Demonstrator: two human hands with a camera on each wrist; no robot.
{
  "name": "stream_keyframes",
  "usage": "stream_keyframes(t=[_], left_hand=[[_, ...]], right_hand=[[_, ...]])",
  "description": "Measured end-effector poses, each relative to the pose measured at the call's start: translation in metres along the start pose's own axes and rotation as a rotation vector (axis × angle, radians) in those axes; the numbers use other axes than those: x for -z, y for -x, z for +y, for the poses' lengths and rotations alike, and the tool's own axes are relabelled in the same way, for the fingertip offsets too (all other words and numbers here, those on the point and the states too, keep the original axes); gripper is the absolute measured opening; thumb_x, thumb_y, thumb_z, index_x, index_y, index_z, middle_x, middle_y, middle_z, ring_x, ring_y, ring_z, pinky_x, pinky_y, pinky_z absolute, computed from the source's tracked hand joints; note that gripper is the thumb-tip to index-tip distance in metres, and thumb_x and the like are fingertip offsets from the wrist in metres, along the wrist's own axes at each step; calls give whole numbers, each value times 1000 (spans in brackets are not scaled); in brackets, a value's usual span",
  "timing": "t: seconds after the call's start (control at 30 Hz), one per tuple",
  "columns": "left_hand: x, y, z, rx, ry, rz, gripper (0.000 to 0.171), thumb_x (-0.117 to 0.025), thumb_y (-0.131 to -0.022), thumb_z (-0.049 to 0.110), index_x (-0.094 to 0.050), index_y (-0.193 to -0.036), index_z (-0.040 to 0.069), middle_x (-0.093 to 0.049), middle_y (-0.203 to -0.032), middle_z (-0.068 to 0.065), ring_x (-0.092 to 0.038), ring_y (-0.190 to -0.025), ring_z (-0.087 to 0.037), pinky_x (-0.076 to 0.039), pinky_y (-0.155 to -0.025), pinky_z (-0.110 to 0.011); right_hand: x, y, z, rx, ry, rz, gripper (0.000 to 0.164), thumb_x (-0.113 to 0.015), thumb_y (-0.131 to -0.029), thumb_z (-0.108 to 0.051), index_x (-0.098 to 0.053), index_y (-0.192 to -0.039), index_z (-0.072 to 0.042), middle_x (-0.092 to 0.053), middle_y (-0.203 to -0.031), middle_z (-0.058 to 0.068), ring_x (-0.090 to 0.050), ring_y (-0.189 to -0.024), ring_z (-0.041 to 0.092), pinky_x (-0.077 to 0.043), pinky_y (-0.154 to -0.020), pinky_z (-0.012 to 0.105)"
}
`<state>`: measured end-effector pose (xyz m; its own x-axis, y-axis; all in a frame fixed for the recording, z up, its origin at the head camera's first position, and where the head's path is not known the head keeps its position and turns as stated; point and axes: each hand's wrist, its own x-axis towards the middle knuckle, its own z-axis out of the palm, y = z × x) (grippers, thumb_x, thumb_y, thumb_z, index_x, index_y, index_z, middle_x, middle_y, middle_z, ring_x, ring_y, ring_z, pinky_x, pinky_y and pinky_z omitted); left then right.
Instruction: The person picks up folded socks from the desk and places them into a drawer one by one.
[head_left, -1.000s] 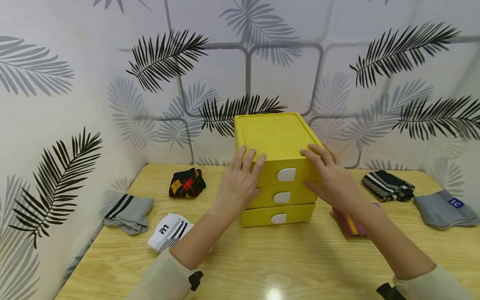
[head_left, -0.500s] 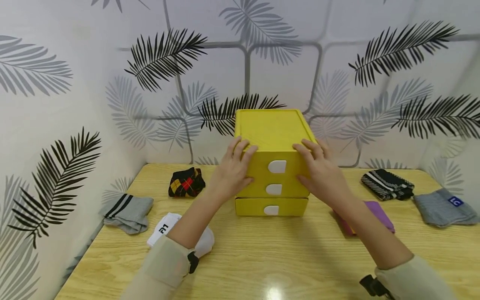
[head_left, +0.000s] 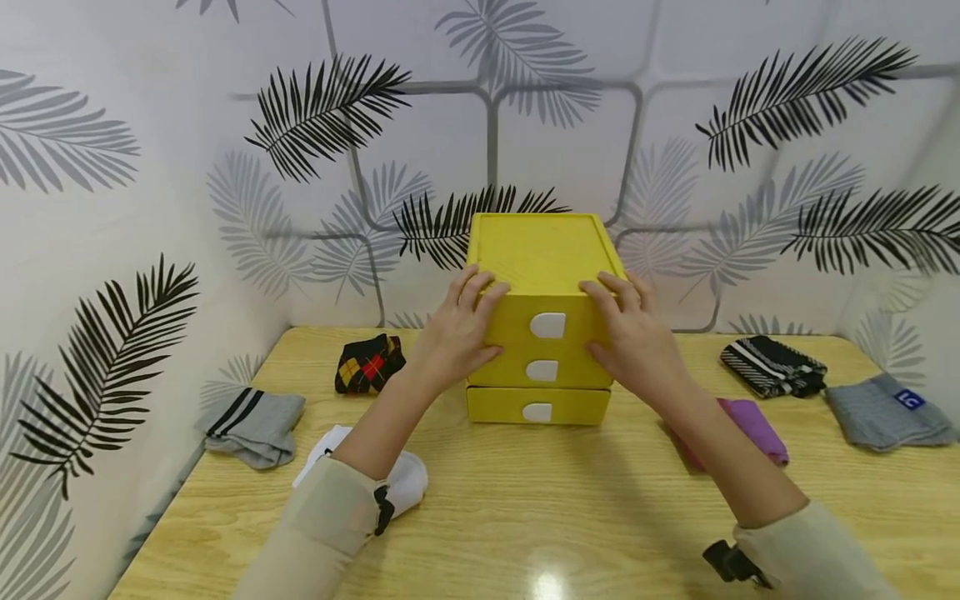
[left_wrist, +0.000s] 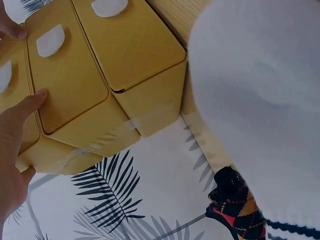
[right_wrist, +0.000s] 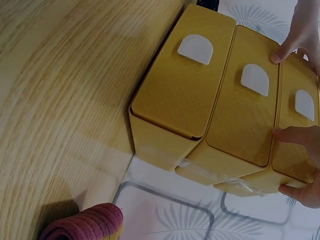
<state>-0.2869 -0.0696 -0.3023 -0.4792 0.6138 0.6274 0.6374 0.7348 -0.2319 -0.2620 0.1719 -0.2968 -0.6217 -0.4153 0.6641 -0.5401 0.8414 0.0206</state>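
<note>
A yellow three-drawer box (head_left: 540,250) with white tab handles stands upright on the table against the patterned backdrop, all its drawers pushed in. My left hand (head_left: 456,337) grips its upper left front corner, fingers bent over the top edge and thumb on the front. At the upper right corner my right hand (head_left: 637,340) holds it the same way. In the left wrist view the left thumb touches the middle drawer's front (left_wrist: 65,85). The right wrist view has the right thumb near the seam between the upper two drawers, with the bottom drawer (right_wrist: 185,75) fully visible.
Left on the wooden table (head_left: 525,500) lie a grey striped sock bundle (head_left: 258,425), an argyle one (head_left: 369,364) and a white one (head_left: 407,483), partly behind my forearm. Right lie a purple bundle (head_left: 756,429), a black-and-white one (head_left: 775,367) and a grey one (head_left: 888,414).
The drawer box has turned to face squarely forward and slid back and slightly left toward the backdrop. Both hands have moved along with it, keeping their hold.
</note>
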Motion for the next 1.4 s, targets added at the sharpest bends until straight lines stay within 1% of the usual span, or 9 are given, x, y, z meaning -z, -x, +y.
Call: stream_keyframes(t=[0.27,0.4,0.53,0.73,0.9,1.1,1.23,1.33,1.4], left_hand=[[24,-23,5,189,84,-103,51,-37,-78,55,-45,-104,13,-39,-106,-5,-31,-104,-20,-23,-90,-30],[34,-51,-6,316,144,-178,33,-39,-83,43,-50,-95,14,-46,-97,-1,-41,-89,-16,-33,-78,-28],[31,-75,-21,448,173,-298,24,-41,-83,33,-51,-96,14,-47,-94,0,-42,-82,-15,-37,-66,-27],[17,-89,-32,552,143,-470,43,-36,-84,37,-39,-119,12,-33,-120,-6,-30,-109,-19,-32,-82,-34],[12,-88,-34,651,276,-579,64,-29,-82,50,-14,-133,13,-4,-136,-5,-5,-121,-22,-13,-94,-40],[11,-86,-33,713,369,-638,68,-24,-81,55,-10,-134,14,3,-137,-3,-6,-121,-26,-12,-93,-43],[14,-86,-31,739,359,-649,68,-24,-80,56,-8,-134,16,4,-137,-1,-7,-121,-26,-12,-93,-44],[15,-86,-31,768,354,-643,71,-25,-80,57,-5,-134,16,3,-137,-2,-7,-121,-26,-12,-92,-45],[15,-85,-30,784,358,-638,73,-26,-79,57,-3,-134,15,2,-137,-2,-7,-121,-25,-12,-93,-44]], right_hand=[[0,1,1,1,-11,5,75,-75,-56,-15,-34,-119,-15,-31,-120,14,-21,-112,35,-29,-84,47],[1,0,1,-1,-17,0,76,-75,-56,-15,-34,-120,-16,-31,-121,13,-20,-112,35,-27,-85,47],[1,-1,1,1,-17,-4,76,-75,-56,-15,-33,-120,-16,-30,-121,13,-20,-112,35,-26,-86,46],[0,0,0,2,-24,-8,75,-74,-57,-15,-34,-120,-17,-31,-121,13,-20,-113,35,-25,-86,46],[2,0,1,10,-6,-6,75,-74,-57,-18,-34,-120,-15,-31,-121,14,-22,-111,36,-27,-85,46],[15,-2,-6,30,-3,4,65,-70,-62,-24,-40,-118,-12,-38,-117,14,-25,-111,34,-26,-85,48],[24,-3,-24,61,-214,76,46,-64,-70,-22,-48,-112,-10,-47,-110,6,-36,-107,22,-28,-87,38],[26,-2,-41,1,-600,37,30,-59,-76,-18,-54,-104,-9,-53,-102,1,-46,-96,15,-35,-82,28],[25,0,-50,-115,-909,-65,26,-54,-79,-18,-55,-102,-5,-55,-100,5,-49,-93,18,-37,-79,28]])
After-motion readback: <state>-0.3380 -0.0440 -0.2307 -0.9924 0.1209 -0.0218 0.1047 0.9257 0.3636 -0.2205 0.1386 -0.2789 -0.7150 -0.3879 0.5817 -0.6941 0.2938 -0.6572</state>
